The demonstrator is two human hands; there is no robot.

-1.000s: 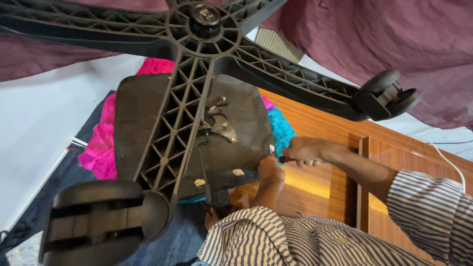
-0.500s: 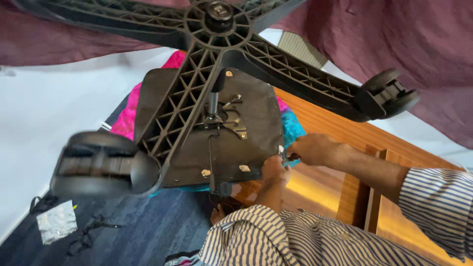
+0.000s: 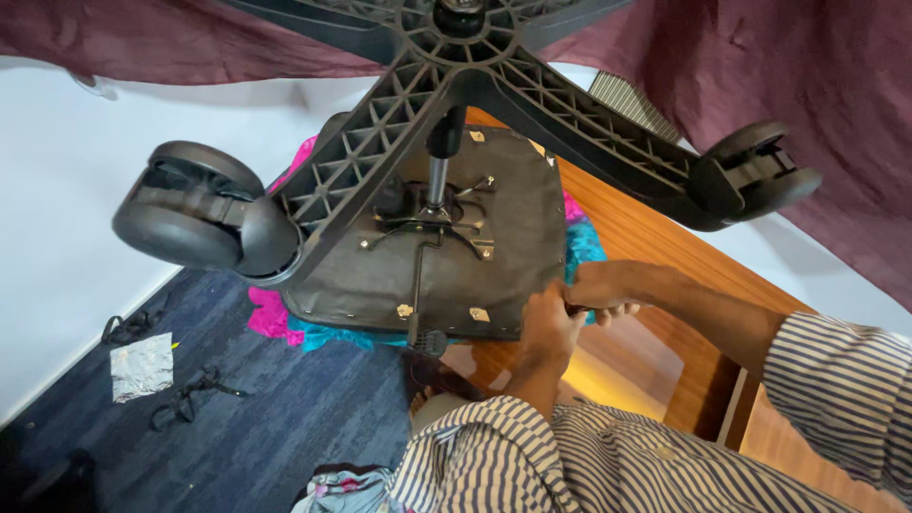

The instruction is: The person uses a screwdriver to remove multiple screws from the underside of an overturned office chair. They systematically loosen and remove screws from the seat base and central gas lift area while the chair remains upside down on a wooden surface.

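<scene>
Right hand (image 3: 597, 288) w/ screwdriver (image 3: 574, 308), left hand (image 3: 548, 328) at upturned chair seat (image 3: 494, 266) edge.

A plain white wall (image 3: 85, 190) met a dark blue carpeted floor (image 3: 313, 408). A maroon fabric curtain (image 3: 788, 76) hung across the top and right. A glossy brown wooden cabinet (image 3: 665, 247) caught warm light. A crumpled silver foil scrap (image 3: 141, 366) and black straps (image 3: 195, 394) lay on the carpet.

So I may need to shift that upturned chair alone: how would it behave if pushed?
The chair lies seat-down on cloth, so it would probably drag, not roll; its castors are in the air. The wide star base sits high, so it may feel top-heavy and tip. The plastic ribs look stiff.
</scene>
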